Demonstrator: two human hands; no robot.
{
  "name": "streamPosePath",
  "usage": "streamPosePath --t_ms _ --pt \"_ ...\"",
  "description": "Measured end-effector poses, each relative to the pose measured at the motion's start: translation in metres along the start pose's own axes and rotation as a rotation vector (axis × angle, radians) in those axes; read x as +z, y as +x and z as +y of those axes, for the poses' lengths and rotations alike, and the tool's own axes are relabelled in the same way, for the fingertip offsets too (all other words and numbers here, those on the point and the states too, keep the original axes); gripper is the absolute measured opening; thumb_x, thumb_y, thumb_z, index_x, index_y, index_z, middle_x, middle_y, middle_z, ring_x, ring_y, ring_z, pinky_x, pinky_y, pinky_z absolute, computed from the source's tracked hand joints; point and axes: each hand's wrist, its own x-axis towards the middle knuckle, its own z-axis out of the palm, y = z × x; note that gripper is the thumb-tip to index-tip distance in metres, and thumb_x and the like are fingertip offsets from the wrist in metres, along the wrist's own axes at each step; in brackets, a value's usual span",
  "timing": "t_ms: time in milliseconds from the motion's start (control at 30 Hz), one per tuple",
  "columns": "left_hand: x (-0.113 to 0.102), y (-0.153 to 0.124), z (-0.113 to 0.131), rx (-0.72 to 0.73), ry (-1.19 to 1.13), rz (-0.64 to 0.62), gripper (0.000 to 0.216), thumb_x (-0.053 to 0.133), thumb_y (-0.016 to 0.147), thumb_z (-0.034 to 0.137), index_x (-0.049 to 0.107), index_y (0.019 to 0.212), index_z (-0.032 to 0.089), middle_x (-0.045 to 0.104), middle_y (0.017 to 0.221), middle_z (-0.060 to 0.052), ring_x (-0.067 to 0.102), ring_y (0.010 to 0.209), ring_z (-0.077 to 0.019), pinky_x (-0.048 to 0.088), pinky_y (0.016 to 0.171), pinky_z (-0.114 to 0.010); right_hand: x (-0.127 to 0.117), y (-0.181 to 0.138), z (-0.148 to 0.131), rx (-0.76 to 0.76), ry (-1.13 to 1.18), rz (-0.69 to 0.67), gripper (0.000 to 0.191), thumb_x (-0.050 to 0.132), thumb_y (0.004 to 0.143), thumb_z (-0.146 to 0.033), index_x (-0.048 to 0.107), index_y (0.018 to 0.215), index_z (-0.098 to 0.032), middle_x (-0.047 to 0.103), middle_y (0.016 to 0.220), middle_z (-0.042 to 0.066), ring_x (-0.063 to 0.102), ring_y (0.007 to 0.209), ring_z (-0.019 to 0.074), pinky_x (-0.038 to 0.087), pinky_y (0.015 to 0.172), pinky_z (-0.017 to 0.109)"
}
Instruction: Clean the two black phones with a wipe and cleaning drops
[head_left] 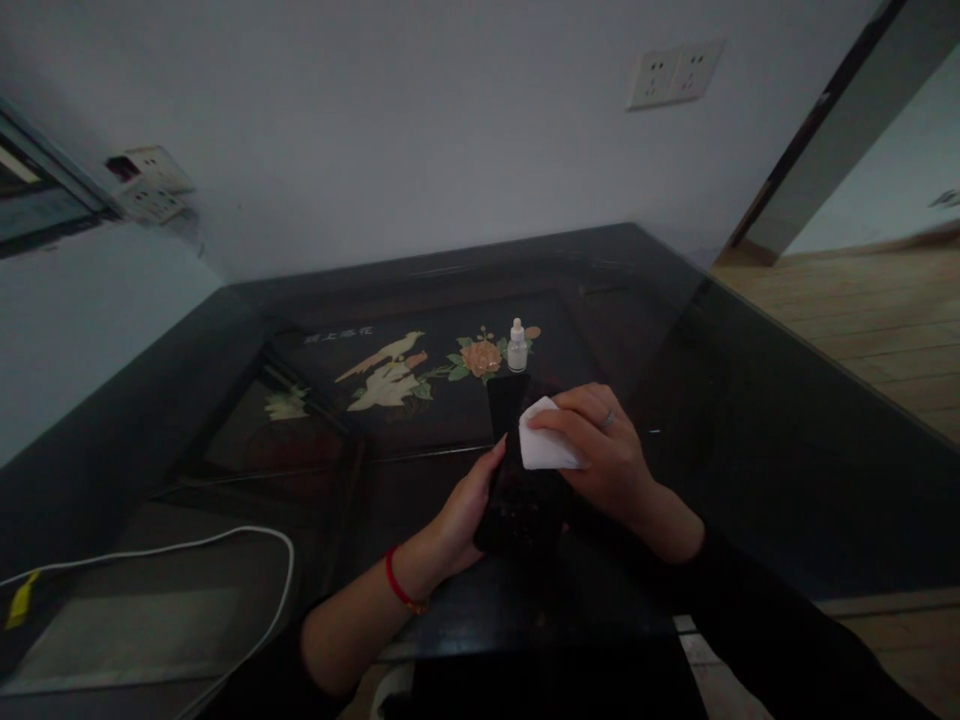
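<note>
The left hand (459, 508) supported a dark flat device (519, 515) above the near part of the worktop (750, 440); its thumb lay along the device's left edge, and its other fingers were mostly hidden. The right hand (604, 442) had its fingers closed around a white pad (549, 440), held over the device face. Whether the pad pressed on the face could not be told.

Caution: uneven pressure from the right hand could tip the device out of the left hand, since only the thumb's grip was visible. A loosely pinched pad could slip or bunch.

Surroundings: 1 dropper bottle (517, 350) stood upright just beyond the device; a forward overreach could topple it. A white cable (180, 545) lay at the left, well apart from both hands. Wall sockets (675, 75) were out of the way. Nothing visible obstructed the right hand's access to the device.
</note>
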Motion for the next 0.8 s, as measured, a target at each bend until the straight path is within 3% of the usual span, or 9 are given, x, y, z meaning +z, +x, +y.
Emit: streamPosePath --t_ms 200,433,600,800 --pt "-0.004 -0.001 0.005 0.053 -0.045 -0.033 0.048 0.038 0.094 0.044 0.064 0.117 0.011 0.073 0.093 -0.012 0.068 0.092 -0.0264 0.048 0.091 -0.042 0.002 -0.001 -0.004 -0.076 0.015 -0.013 0.015 0.054 0.086 -0.015 0.062 0.098 -0.018 0.060 0.089 0.006 0.054 0.084 0.0200 0.043 0.074 0.035" --pt "-0.003 -0.003 0.003 0.006 -0.018 -0.106 0.050 0.038 0.094 0.047 0.060 0.124 0.013 0.072 0.103 -0.012 0.066 0.099 -0.0271 0.046 0.094 -0.045 -0.003 0.000 0.011 0.064 -0.022 0.104 0.015 0.058 0.085 -0.013 0.063 0.098 -0.019 0.059 0.087 0.005 0.055 0.080 0.0192 0.046 0.071 0.034" --pt "-0.005 -0.006 0.013 0.049 -0.084 -0.135 0.051 0.036 0.093 0.049 0.064 0.115 0.013 0.072 0.103 -0.012 0.065 0.102 -0.0283 0.043 0.097 -0.049 -0.003 -0.003 0.013 0.090 -0.022 0.113 0.016 0.059 0.084 -0.012 0.064 0.096 -0.020 0.060 0.087 0.005 0.057 0.081 0.0195 0.048 0.071 0.034" --pt "-0.001 -0.004 0.021 0.145 -0.161 -0.034 0.050 0.029 0.096 0.041 0.070 0.093 0.012 0.073 0.086 -0.009 0.066 0.097 -0.0246 0.044 0.098 -0.043 0.004 -0.005 0.000 -0.077 0.082 0.007 0.015 0.057 0.085 -0.011 0.066 0.097 -0.015 0.063 0.086 0.008 0.055 0.077 0.0186 0.048 0.068 0.033"
